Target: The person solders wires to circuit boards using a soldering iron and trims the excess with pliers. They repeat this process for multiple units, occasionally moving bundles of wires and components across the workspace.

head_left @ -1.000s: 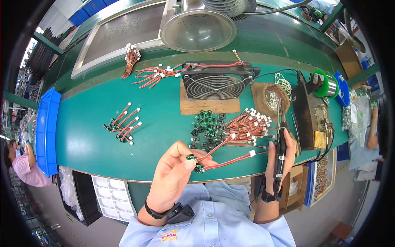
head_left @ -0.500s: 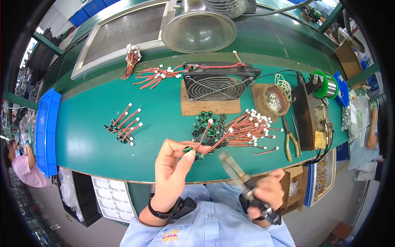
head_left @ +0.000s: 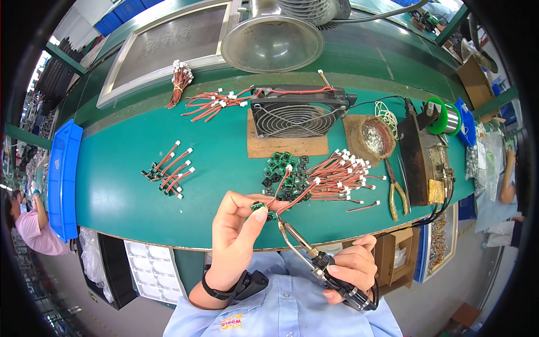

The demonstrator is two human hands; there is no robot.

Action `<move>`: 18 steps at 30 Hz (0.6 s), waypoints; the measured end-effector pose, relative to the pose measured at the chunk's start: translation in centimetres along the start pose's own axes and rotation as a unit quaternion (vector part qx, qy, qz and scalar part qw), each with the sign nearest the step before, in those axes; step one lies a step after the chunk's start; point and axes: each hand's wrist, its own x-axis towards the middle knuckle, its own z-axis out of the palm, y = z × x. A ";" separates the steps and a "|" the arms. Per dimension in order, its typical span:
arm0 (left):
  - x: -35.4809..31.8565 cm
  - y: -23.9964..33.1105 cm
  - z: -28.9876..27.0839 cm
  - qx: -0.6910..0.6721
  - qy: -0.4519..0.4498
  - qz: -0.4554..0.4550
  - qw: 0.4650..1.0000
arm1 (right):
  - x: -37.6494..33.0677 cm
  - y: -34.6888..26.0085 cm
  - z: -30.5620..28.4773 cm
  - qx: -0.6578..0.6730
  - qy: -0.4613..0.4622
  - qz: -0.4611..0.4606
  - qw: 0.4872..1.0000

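Note:
My left hand [head_left: 238, 224] pinches small green circuit boards [head_left: 258, 206] with red and dark wires and white plugs rising from them. My right hand [head_left: 352, 269] grips a black soldering iron [head_left: 323, 261] with a thin metal tube running alongside its shaft. Its tip meets, or almost meets, the right edge of the boards; exact contact is too small to tell. Just beyond lies a pile of green and black boards [head_left: 279, 165], and to its right a heap of red wire leads [head_left: 337, 174] with white plugs.
A black fan [head_left: 295, 115] stands on a wooden board behind the pile. To its right are a dish of solder scraps [head_left: 373, 137], pliers [head_left: 396, 194] and a solder spool [head_left: 446, 117]. Wired boards [head_left: 168, 174] lie at left near a blue tray [head_left: 63, 180]. A metal hood [head_left: 272, 45] hangs above.
The soldering iron in my right hand has moved left and up, bringing its tip to the boards. My left hand has hardly moved.

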 end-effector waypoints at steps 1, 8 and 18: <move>0.0 0.0 0.0 0.001 0.000 -0.001 1.000 | 0.0 0.0 0.0 0.000 0.000 0.000 1.000; -0.1 0.0 0.1 0.005 0.004 0.000 1.000 | -0.1 0.0 -0.2 -0.001 -0.010 -0.004 1.000; 0.0 -0.1 0.2 0.005 0.001 -0.001 1.000 | 0.1 -0.2 -1.1 -0.052 -0.016 -0.023 0.998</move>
